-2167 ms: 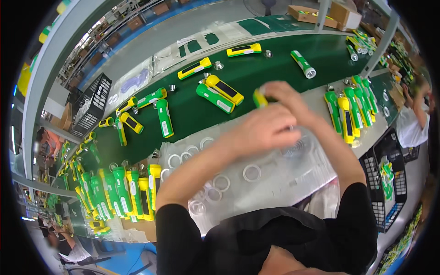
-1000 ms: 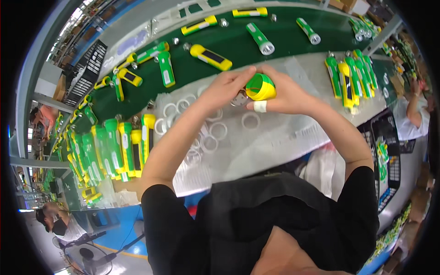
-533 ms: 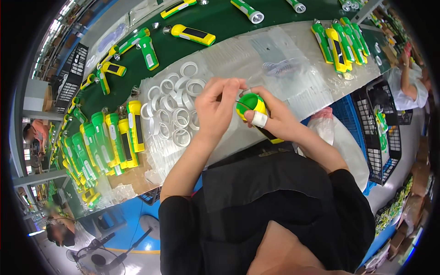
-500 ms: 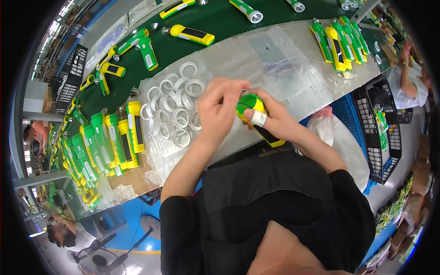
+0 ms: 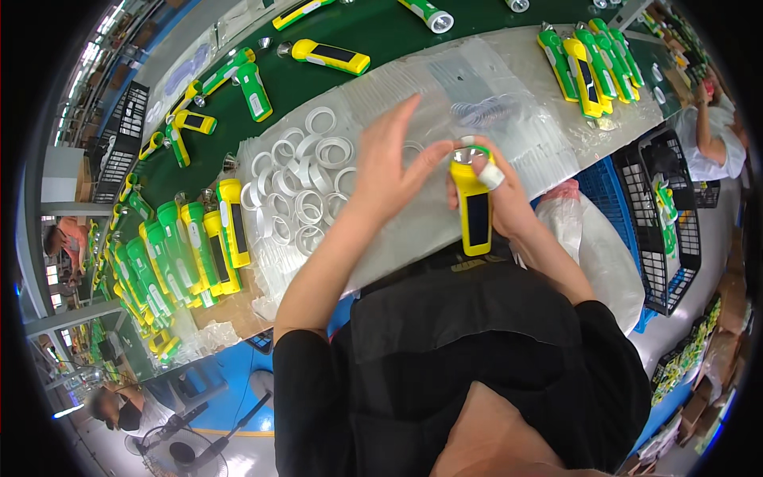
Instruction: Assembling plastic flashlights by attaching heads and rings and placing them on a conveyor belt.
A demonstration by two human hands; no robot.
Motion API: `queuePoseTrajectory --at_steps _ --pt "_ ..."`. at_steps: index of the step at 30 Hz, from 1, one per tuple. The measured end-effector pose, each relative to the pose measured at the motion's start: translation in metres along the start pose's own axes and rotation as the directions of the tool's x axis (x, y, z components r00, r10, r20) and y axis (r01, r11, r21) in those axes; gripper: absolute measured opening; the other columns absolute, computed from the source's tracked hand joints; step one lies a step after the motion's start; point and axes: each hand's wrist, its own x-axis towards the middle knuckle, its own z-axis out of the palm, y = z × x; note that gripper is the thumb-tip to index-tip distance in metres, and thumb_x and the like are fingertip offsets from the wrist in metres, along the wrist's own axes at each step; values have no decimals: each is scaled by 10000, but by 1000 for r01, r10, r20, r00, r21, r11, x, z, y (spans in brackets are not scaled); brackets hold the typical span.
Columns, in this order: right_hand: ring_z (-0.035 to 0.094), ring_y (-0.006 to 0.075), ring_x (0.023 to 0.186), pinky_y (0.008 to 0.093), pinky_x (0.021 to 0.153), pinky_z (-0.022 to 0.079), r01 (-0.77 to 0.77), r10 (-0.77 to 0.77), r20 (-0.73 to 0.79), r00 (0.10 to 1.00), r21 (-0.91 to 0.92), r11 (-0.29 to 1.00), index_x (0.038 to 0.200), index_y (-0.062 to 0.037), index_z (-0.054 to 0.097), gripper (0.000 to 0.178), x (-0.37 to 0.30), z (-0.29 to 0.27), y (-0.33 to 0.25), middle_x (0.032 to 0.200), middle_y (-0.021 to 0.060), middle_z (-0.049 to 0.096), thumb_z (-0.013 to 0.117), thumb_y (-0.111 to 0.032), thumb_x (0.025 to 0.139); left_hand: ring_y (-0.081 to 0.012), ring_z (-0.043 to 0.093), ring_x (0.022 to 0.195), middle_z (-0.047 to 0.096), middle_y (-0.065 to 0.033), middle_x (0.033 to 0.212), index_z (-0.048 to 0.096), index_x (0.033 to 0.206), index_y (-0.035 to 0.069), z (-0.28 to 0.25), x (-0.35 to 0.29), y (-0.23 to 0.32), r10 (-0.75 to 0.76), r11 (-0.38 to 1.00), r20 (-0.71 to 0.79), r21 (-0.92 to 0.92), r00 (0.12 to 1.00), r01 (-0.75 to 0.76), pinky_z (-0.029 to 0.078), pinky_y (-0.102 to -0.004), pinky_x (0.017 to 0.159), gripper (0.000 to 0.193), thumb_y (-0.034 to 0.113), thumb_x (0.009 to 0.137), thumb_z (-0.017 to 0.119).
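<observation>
A yellow and green flashlight (image 5: 477,213) with a dark panel along its body sits in my right hand (image 5: 505,191), whose thumb and one finger wear white tape. Its wide head points away from me, and a silvery reflector (image 5: 469,156) shows there. My left hand (image 5: 388,168) is open, fingers stretched out, with its thumb reaching to the rim of that head. Left of it, many loose white rings (image 5: 310,207) lie on the plastic-covered table. A patch of thin clear discs (image 5: 481,115) lies beyond my right hand.
Flashlights (image 5: 179,238) stand packed together at the left, and another group (image 5: 592,71) lies at the far right. More flashlights (image 5: 330,56) rest on the green belt (image 5: 389,48). Black crates (image 5: 664,230) and a white sack (image 5: 596,246) are at the right. Other people are nearby.
The flashlight has turned from a slant to nearly straight, its head now showing the reflector. My left hand has opened from its pinch by the head and spread its fingers.
</observation>
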Motion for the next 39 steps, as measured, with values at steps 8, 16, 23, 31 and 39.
queuePoseTrajectory --at_steps 8,16,23,31,39 --pt "551 200 653 310 620 448 72 -72 -7 997 -6 997 1248 -41 443 512 -3 -5 0 745 121 544 552 -435 941 -304 575 1095 586 -148 1166 571 1277 122 -8 -8 -22 -209 944 286 308 935 116 503 -356 864 512 209 801 737" --pt "558 189 639 301 608 436 95 -95 -9 995 -38 995 1237 -38 450 550 -6 -3 -1 737 112 550 582 -465 917 -267 617 1022 588 -141 1231 612 1022 58 -6 -9 -36 -217 968 68 144 974 206 500 -340 872 350 200 757 790" --pt "563 183 636 294 599 438 89 -89 -5 996 -46 995 1229 -36 461 566 -6 -3 2 737 108 555 598 -480 906 -321 567 1122 595 -138 1245 620 1059 30 -21 -10 -45 -16 744 -65 665 998 55 461 -395 945 400 217 744 782" --pt "570 181 640 288 594 453 95 -94 33 995 -39 995 1226 -27 462 593 -8 5 -1 744 106 559 627 -486 888 -334 561 1055 597 -140 1206 615 1161 28 -3 -18 -49 11 915 320 379 947 -139 479 -399 884 438 188 773 741" --pt "581 183 643 288 592 456 91 -89 59 994 -35 995 1236 -21 459 620 -11 4 1 789 115 584 640 -495 879 -262 570 949 616 -115 1083 627 1180 34 -8 -11 -15 0 990 142 141 990 -20 490 -346 771 404 124 797 717"
